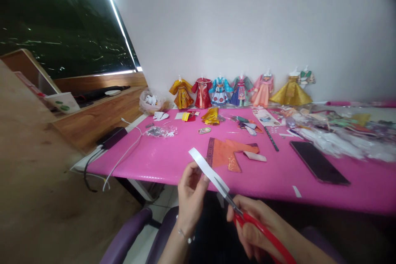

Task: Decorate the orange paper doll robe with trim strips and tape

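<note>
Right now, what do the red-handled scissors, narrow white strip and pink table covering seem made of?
Red-handled scissors: blades look like metal, grey with a dull sheen; handles probably plastic, smooth and evenly coloured.
Narrow white strip: thin, smooth; paper or plastic film, can't tell.
Pink table covering: likely vinyl, given the glossy highlights.

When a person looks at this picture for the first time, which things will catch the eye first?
Probably the bright pink tabletop comes first, stretching across the middle of the view. Along the wall behind it stands a row of small, colourful dresses, from gold and red to blue and peach. In front, the right hand holds red-handled scissors, their blades at a white strip in the left hand.
</note>
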{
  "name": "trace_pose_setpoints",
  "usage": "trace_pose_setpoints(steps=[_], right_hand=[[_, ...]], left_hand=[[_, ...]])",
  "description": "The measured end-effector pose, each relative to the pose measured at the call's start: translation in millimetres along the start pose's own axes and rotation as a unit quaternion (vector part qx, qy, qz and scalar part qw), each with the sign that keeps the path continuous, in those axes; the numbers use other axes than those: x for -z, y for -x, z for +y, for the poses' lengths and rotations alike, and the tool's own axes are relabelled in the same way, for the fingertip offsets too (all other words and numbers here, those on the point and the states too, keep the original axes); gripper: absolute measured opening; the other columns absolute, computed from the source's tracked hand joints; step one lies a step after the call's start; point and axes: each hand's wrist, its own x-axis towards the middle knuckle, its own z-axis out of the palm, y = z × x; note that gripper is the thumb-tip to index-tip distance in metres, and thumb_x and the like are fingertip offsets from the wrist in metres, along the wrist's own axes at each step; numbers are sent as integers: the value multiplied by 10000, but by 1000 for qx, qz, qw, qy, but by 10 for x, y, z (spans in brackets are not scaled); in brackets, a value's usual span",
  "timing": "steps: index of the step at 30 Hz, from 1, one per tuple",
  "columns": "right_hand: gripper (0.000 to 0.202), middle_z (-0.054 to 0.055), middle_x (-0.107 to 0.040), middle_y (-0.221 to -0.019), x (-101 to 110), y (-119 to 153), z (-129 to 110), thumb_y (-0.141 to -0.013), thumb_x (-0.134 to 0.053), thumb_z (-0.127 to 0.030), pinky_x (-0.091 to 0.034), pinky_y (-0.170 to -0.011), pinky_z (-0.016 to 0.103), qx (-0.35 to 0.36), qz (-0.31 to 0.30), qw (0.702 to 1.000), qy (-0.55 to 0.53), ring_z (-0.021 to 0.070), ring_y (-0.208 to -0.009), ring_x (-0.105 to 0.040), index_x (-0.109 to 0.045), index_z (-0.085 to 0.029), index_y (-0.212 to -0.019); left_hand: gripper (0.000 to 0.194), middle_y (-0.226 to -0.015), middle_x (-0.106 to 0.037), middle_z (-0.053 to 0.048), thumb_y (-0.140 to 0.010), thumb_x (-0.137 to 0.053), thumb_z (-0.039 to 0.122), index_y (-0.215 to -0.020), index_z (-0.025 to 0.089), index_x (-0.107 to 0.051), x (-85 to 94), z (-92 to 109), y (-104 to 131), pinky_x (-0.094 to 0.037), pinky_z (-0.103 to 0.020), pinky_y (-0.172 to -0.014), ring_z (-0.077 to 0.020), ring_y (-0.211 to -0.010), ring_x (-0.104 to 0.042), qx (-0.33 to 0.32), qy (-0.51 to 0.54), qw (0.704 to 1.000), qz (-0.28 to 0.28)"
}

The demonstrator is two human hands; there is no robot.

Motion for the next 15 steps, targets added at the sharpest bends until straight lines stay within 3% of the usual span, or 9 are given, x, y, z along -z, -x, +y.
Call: trace_pose_setpoints(steps=[15], right_hand=[[594,-14,-544,-676,16,-31,-58,-788,-608,-711,-422,-530,240,-26,-14,1000,-6,136,-591,-546,-564,-169,-1029]], left_hand=[[195,-923,-711,-12,-820,-752,300,-996,235,-697,6,-8,-11,-518,-271,-795,-177,-885,-664,-5,5,1000,-12]])
